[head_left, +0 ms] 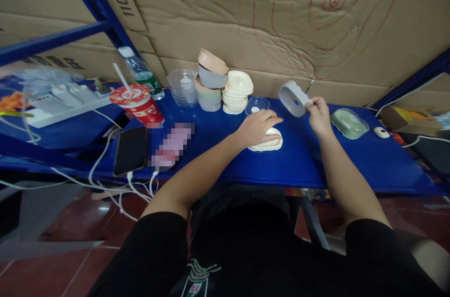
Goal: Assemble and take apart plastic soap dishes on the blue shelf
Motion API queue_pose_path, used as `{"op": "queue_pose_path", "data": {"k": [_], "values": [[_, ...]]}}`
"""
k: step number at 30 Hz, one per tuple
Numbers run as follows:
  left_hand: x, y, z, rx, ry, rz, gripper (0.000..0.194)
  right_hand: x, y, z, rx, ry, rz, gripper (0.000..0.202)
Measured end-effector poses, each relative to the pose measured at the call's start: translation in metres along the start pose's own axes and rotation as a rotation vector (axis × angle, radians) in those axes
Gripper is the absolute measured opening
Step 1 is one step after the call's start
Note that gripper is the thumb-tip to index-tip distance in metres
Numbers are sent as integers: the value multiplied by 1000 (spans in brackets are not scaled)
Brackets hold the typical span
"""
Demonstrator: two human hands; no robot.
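Note:
My right hand [319, 116] pinches the edge of a grey ring-shaped plastic piece [301, 96], tilted and raised above the blue table. Its wide opening faces towards the left. My left hand [258, 127] reaches over a cream plastic base [276, 142] lying flat on the table. The fingers there are stretched apart, and they partly cover the base; whether they touch it I cannot tell. Just behind this hand lies a clear plastic lid [262, 104] with a white round spot.
Behind stand stacked cream bases [235, 106], stacked coloured rings [211, 100] and clear lids [183, 95]. A green piece under a clear cover [349, 123] and a small white device [381, 132] lie right. Left are a red cup [144, 109], bottle [144, 74] and cabled phone [131, 151].

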State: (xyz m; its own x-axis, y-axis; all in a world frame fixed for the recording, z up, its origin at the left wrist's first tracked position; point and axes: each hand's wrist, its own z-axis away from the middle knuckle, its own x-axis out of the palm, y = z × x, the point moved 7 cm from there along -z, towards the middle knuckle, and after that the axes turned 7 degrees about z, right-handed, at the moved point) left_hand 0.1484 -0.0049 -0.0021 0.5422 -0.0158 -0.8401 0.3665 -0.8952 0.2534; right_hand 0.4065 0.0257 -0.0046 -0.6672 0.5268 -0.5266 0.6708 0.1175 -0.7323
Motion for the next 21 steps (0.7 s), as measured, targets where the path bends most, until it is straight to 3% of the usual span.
{"op": "queue_pose_path", "data": {"k": [2,4,7,9,12,15,19,21], "values": [[-18,-1,2,38,111,-83,73,11,-11,8,65,-81,-271,40],[-32,1,5,59,140,-152,83,32,-25,22,133,-260,-407,39],[-41,9,8,57,65,-189,85,55,-44,43,169,-461,-462,42],[-42,12,10,4,-1,-187,90,56,-52,48,117,-455,-408,49],[-37,12,13,-128,-100,-197,103,48,-58,48,-58,-426,-217,60],[-25,14,16,-207,-203,-208,109,50,-57,50,-213,-523,-2,56],[2,12,24,-289,-395,-166,118,64,-52,55,-439,-618,232,47],[13,9,27,-328,-457,-146,121,74,-47,58,-482,-683,282,45]]}}
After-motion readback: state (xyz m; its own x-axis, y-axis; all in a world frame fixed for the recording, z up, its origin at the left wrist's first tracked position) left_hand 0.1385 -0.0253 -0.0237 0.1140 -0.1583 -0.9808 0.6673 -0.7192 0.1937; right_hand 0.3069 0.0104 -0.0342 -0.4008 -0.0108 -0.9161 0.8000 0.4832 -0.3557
